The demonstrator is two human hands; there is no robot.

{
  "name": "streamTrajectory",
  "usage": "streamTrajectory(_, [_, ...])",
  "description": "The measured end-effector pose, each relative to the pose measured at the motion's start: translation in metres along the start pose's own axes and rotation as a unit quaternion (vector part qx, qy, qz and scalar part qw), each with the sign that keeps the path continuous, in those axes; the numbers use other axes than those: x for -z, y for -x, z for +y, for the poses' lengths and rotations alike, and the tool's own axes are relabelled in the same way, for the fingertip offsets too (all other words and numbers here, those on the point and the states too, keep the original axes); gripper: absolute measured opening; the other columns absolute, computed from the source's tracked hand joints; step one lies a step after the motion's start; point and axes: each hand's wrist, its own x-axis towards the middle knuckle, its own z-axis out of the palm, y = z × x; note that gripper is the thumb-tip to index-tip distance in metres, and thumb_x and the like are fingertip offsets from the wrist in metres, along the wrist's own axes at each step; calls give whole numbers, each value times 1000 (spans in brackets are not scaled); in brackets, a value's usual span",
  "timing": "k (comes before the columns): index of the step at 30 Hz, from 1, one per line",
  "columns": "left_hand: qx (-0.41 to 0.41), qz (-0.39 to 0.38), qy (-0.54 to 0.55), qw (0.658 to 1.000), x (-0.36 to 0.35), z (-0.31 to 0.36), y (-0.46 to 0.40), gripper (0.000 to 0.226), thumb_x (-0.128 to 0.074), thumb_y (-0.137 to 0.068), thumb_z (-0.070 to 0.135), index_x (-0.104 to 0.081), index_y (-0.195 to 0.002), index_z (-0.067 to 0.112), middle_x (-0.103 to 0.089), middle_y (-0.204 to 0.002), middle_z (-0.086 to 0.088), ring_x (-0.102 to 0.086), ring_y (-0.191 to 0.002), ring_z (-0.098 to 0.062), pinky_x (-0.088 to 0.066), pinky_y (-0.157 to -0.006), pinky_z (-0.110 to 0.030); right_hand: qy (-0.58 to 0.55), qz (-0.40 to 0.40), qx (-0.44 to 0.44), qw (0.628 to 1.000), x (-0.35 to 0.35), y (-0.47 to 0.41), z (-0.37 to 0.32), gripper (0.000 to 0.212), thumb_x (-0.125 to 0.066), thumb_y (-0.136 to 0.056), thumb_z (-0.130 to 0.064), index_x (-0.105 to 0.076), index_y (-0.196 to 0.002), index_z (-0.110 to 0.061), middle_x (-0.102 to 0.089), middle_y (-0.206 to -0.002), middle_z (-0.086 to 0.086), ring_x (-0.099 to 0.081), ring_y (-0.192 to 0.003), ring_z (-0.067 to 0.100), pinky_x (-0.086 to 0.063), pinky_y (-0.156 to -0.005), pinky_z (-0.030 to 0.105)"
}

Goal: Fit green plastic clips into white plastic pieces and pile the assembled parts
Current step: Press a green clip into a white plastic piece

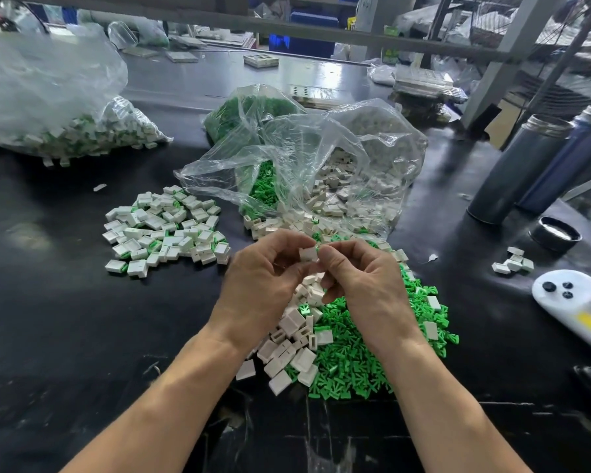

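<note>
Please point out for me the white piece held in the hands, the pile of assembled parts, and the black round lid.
white piece point(308, 254): head view, on its flat white face between the fingertips.
pile of assembled parts point(166, 227): head view, on the middle of the heap.
black round lid point(555, 233): head view, on its pale inner centre.

A glossy black worktable point(82, 336) fills the foreground, its surface scuffed and cracked along the near edge and reflecting pale light toward the far edge. Grey metal frame bars point(321, 32) cross above the far edge, with a slanted grey post point(502, 63) at the far right corner. Beyond them stand cluttered shelves with blue bins point(307, 18).
</note>
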Motion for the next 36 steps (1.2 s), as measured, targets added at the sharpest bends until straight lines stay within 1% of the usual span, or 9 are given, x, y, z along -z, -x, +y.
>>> streamTrajectory(1, [-8, 3, -22, 1000, 0, 0, 0, 21, -78, -89, 14, -73, -108, 23, -76, -94, 8, -73, -88, -12, -61, -80, -32, -2, 1, -3, 1000, 0, 0, 0, 13, -70, -100, -21, -74, -99, -8, -73, -75, 2, -65, -64, 15, -58, -59, 28])
streamTrajectory(5, [-36, 32, -65, 997, 1, -2, -1, 22, -78, -90, 12, -76, -108, 24, -75, -95, 16, -73, -89, -4, -61, -81, -26, 2, -9, -16, 1000, 0, 1, -1, 16, -69, -100, -23, -74, -98, -8, -73, -76, 1, -65, -65, 14, -58, -58, 27])
streamTrajectory(8, [-56, 36, -99, 993, 2, -5, -1, 23, -79, -88, 10, -78, -108, 23, -73, -99, 18, -72, -92, -3, -60, -83, -25, 13, -26, -23, 999, 2, 0, 0, 16, -70, -100, -23, -74, -94, -8, -72, -79, 5, -63, -65, 14, -55, -58, 27])
streamTrajectory(11, [-65, 29, -120, 990, 4, -6, -2, 24, -80, -87, 8, -80, -106, 23, -71, -97, 18, -71, -92, -2, -57, -83, -21, 37, -44, -21, 998, 6, -1, 0, 15, -71, -99, -23, -74, -91, -10, -70, -78, 5, -62, -64, 14, -53, -59, 25])
streamTrajectory(15, [-77, 23, -117, 990, 5, -6, -4, 24, -78, -87, 3, -80, -105, 19, -72, -97, 17, -72, -92, -4, -59, -84, -24, 45, -48, -14, 998, 8, -2, 1, 14, -73, -97, -22, -74, -89, -11, -71, -76, 2, -63, -63, 15, -54, -59, 27])
streamTrajectory(18, [-86, 19, -116, 989, 4, -5, -3, 23, -77, -87, 2, -81, -105, 17, -72, -96, 16, -73, -90, -6, -59, -82, -27, 43, -52, -12, 998, 9, -2, 0, 14, -73, -97, -21, -75, -86, -12, -71, -75, 4, -63, -63, 16, -54, -58, 26])
streamTrajectory(24, [-104, 14, -131, 986, 3, -6, -5, 22, -76, -88, 3, -80, -105, 17, -71, -94, 14, -72, -89, -10, -59, -80, -30, -11, -60, -38, 997, 8, -2, -1, 17, -73, -96, -16, -76, -80, -13, -70, -74, 8, -62, -61, 16, -53, -55, 26])
streamTrajectory(30, [-116, 16, -138, 984, 2, -4, -4, 22, -76, -87, 1, -80, -105, 14, -72, -93, 16, -72, -88, -6, -58, -80, -23, -12, -53, -47, 997, 8, -2, 2, 15, -76, -93, -21, -78, -80, -14, -70, -74, 8, -63, -59, 16, -54, -55, 26])
streamTrajectory(36, [-125, -20, -162, 979, 5, 0, -2, 22, -76, -90, 2, -80, -107, 15, -73, -95, 10, -72, -86, -7, -61, -78, -31, -8, -82, -82, 993, 14, -4, 0, 15, -77, -92, -18, -80, -77, -18, -70, -72, 6, -61, -58, 14, -52, -52, 27])
